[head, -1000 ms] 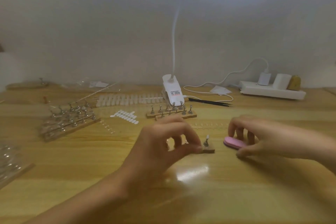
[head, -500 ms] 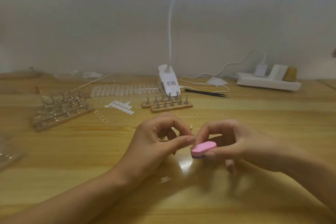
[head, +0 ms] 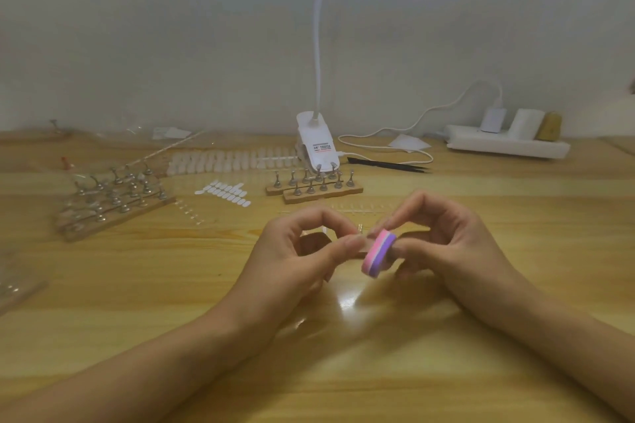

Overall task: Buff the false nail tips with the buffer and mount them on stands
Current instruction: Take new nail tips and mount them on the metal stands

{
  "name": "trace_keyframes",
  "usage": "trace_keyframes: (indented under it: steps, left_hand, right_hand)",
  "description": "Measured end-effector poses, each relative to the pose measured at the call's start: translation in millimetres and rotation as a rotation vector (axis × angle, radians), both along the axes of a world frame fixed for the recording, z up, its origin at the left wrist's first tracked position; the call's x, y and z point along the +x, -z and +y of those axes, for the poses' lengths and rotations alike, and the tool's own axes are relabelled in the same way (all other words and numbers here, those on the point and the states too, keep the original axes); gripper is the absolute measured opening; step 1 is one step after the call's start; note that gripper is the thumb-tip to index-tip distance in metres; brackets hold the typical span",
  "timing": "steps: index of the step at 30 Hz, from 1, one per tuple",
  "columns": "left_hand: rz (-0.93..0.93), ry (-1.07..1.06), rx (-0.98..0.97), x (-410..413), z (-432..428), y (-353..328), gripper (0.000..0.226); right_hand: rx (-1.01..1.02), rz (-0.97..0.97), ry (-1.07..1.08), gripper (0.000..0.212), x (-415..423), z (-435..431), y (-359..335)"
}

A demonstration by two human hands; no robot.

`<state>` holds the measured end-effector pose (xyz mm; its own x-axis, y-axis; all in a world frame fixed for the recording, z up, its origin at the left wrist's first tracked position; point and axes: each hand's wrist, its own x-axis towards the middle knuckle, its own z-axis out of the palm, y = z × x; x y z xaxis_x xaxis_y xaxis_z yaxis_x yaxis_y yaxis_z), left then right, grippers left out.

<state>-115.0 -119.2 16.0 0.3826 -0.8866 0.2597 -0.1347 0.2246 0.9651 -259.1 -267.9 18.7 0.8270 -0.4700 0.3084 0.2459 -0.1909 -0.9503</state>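
My right hand [head: 443,244] holds a small pink and purple buffer block [head: 378,253] between thumb and fingers, tilted on edge. My left hand [head: 302,251] pinches a small clear nail tip [head: 357,240] between thumb and forefinger, right against the buffer's pink face. Both hands hover just above the wooden table [head: 137,285] at the centre. Behind them two wooden strips with metal nail stands [head: 314,184] sit side by side. Loose white nail tips [head: 223,192] lie to the left of those strips.
A bigger wooden rack of metal stands [head: 113,197] sits at the left. A strip of clear tips [head: 230,161], a white clip lamp [head: 318,148], black tweezers [head: 388,165] and a white power strip [head: 505,144] line the back. Clear plastic [head: 17,282] lies at the far left edge.
My right hand lifted the pink buffer off the table and brought it left to the tip pinched in my left hand. The buffer turned on edge. The camera tilted down.
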Motion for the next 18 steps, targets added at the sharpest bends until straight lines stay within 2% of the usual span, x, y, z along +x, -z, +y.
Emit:
trace_keyframes:
  steps: [2,5,8,11,15,18]
  left_hand:
    - [0.027,-0.019,-0.005,2,-1,1,0.011]
    - [0.012,-0.003,-0.008,0,-1,3,0.012]
    - [0.018,0.012,-0.007,0,-2,5,0.016]
    - [0.011,-0.003,-0.020,1,-3,6,0.016]
    - [-0.247,-0.122,-0.104,5,-3,6,0.017]
    - [-0.337,-0.146,-0.139,5,-2,6,0.017]
  right_hand:
    - [0.028,-0.002,0.037,0.019,1,-1,-1]
    - [0.008,0.035,-0.108,0.029,1,3,2]
    - [-0.005,0.027,-0.099,0.018,1,6,0]
    - [0.074,0.020,-0.065,0.013,1,8,-1]
    - [0.245,0.050,-0.134,0.015,2,10,2]
    - [0.273,0.071,-0.124,0.015,3,11,3]
